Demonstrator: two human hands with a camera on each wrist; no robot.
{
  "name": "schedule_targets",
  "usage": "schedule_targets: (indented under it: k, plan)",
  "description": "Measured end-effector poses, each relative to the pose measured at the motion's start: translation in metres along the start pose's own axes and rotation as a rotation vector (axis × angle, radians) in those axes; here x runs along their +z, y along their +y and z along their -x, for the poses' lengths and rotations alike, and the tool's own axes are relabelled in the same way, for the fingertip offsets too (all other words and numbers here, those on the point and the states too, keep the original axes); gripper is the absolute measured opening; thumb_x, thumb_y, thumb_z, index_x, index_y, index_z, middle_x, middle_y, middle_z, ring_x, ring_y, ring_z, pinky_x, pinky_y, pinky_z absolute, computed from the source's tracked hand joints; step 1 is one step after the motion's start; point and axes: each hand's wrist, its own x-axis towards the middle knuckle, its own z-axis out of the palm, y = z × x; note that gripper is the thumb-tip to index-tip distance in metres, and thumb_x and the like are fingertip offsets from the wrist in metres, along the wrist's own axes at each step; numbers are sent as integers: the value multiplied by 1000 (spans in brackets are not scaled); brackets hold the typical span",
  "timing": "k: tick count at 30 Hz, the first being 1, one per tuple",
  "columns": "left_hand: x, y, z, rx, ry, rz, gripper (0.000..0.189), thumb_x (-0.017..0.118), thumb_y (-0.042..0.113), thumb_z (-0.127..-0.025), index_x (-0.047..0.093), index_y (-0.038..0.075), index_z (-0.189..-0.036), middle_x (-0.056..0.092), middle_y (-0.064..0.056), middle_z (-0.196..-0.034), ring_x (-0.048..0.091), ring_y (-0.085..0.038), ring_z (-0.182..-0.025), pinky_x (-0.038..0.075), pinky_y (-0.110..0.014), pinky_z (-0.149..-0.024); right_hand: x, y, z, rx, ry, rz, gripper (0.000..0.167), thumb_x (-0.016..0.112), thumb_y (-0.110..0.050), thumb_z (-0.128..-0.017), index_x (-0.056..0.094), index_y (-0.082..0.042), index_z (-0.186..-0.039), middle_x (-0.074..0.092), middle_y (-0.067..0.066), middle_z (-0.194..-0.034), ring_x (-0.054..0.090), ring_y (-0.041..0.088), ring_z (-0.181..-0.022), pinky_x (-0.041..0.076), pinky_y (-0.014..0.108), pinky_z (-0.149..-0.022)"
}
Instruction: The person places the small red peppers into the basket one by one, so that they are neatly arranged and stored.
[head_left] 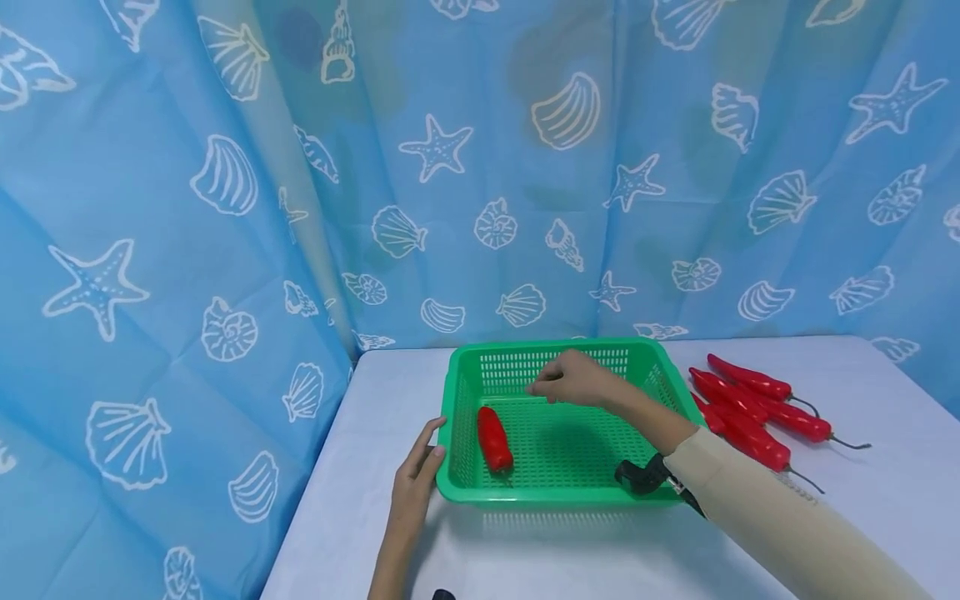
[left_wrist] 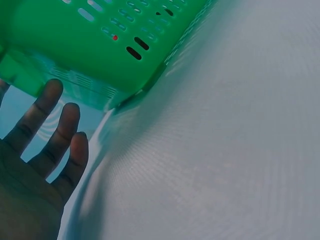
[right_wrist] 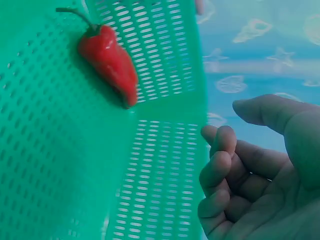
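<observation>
A single red chili pepper [head_left: 493, 440] lies along the left side inside the green plastic basket [head_left: 570, 495]. At the basket's left rim my left hand [head_left: 417, 477] rests its fingertips, with the other fingers extended below the rim in the left wrist view. Over the back part of the basket, my right hand [head_left: 573, 379] hovers with nothing in it. The right wrist view shows its fingers loosely curled and the thumb held apart from them. There the same pepper, stem included, is seen against the perforated basket wall [right_wrist: 165, 170].
Several more red chili peppers [head_left: 757, 437] lie in a pile on the white tabletop [head_left: 885, 492], just right of the basket. A blue curtain [head_left: 465, 183] with white shells and starfish hangs behind and on the left. The right forearm crosses over the basket's right side.
</observation>
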Motion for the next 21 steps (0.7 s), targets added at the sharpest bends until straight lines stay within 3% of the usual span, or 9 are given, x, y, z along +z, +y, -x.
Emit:
schedule_targets:
  k: [6,8,15,21]
  plan:
    - [1,-1,0,-2,-3,12,37,52,44,-103,55,42,-141,67,-7,-106,63,-23,-94,44,-42,-88,-15,-2,27,-45,81,-88,25,64,-29,-100,77,-10,-110,70,4,-100,60,19,-79,48,37,-68]
    - [1,0,0,-7,-3,7,38,52,43,-104,54,41,-141,67,-6,-106,63,-22,-94,44,-41,-88,-17,0,36,-38,122,-97,27,65,-32,-99,77,-11,-112,70,2,-100,64,22,-90,51,38,-74]
    - [3,6,1,-48,-1,15,39,53,39,-105,54,37,-143,67,-6,-105,63,-23,-95,43,-41,-89,-16,16,58,-41,204,-107,28,67,-35,-97,77,-11,-109,67,2,-86,61,22,-83,51,38,-72]
    - [0,10,2,-66,-6,0,39,52,41,-105,54,38,-143,68,-6,-108,63,-22,-98,42,-43,-93,-22,23,74,-15,289,-191,34,71,-39,-93,75,-13,-115,68,6,-102,61,27,-94,53,40,-76]
